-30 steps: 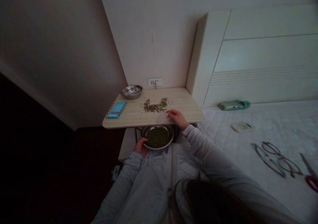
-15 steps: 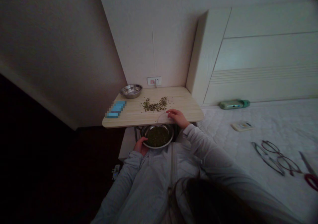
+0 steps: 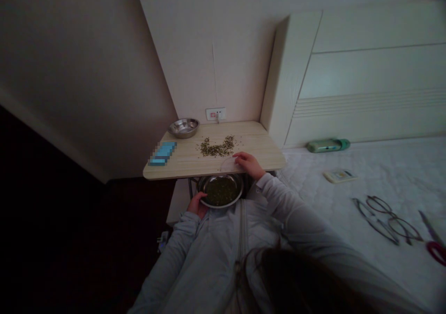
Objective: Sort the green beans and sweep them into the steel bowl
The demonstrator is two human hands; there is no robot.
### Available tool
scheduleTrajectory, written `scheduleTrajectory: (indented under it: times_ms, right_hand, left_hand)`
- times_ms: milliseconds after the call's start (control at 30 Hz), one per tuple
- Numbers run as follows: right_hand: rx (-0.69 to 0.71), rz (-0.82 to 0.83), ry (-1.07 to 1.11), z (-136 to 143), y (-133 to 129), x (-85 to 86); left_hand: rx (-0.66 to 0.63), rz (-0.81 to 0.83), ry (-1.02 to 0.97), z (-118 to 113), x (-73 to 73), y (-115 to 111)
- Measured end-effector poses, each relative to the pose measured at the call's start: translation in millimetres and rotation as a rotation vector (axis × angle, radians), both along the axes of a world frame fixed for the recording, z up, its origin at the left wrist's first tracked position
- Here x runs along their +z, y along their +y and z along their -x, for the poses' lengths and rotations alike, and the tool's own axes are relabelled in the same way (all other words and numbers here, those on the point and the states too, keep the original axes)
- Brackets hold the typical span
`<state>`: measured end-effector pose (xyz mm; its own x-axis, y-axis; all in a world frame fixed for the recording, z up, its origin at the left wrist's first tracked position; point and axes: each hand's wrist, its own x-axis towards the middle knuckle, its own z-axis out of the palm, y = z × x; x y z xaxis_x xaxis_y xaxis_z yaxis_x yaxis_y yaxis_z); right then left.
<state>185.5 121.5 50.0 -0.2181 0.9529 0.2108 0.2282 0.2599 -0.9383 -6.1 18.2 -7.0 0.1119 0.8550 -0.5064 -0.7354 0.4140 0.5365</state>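
Note:
Below the near edge of the small wooden table (image 3: 251, 130), my left hand (image 3: 198, 205) grips the left rim of a metal bowl (image 3: 221, 191) with greenish contents. My right hand (image 3: 248, 163) is over the table's front edge, its fingers closed on a thin, clear round disc (image 3: 228, 165). The disc lies low over the tabletop, above the bowl's far rim. Just beyond it, small green-brown grains (image 3: 218, 148) are spread in a rough U shape. A second metal bowl (image 3: 184, 128) stands at the table's back left corner.
A blue pixelated item (image 3: 163, 153) lies on the table's left side. On the white bed at the right are a green bottle (image 3: 327, 146), a pale packet (image 3: 339, 176), glasses (image 3: 393, 221) and red-handled scissors (image 3: 435, 251). A wall socket (image 3: 216, 114) is behind the table.

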Motion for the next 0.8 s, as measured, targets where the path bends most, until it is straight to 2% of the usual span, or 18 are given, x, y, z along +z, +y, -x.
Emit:
scheduleTrajectory:
  times_ms: [200, 433, 800]
  right_hand:
    - [0.007, -0.005, 0.011, -0.8, 1.2, -1.0]
    - [-0.021, -0.014, 0.013, -0.3, 2.5, -2.0]
    - [0.035, -0.010, -0.016, -0.9, 3.4, -3.3]
  left_hand:
    - [0.009, 0.027, 0.014, -2.2, 6.1, -2.2]
    - [0.010, 0.022, 0.017, -1.1, 4.5, -1.8]
    - [0.018, 0.008, -0.015, -1.8, 5.5, -2.3]
